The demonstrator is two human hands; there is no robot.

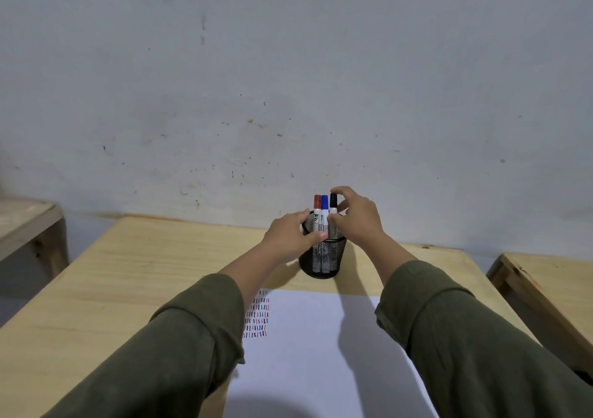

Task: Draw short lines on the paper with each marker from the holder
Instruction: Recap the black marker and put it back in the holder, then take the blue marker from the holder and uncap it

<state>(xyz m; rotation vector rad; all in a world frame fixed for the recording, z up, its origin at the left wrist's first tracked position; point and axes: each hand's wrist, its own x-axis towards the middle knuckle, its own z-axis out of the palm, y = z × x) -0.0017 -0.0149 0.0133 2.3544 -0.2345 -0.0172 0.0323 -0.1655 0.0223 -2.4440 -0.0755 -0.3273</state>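
A black mesh holder stands on the wooden table beyond the white paper. Three markers stand upright in it: a red-capped marker, a blue-capped marker and a black-capped marker. My left hand wraps the holder's left rim and side. My right hand pinches the black-capped marker near its top, fingers curled over the cap. Rows of short red, blue and black lines cover the paper's upper left part, partly hidden by my left sleeve.
The table meets a grey wall at its far edge. A second wooden table stands to the left and a third wooden table to the right, with gaps between them.
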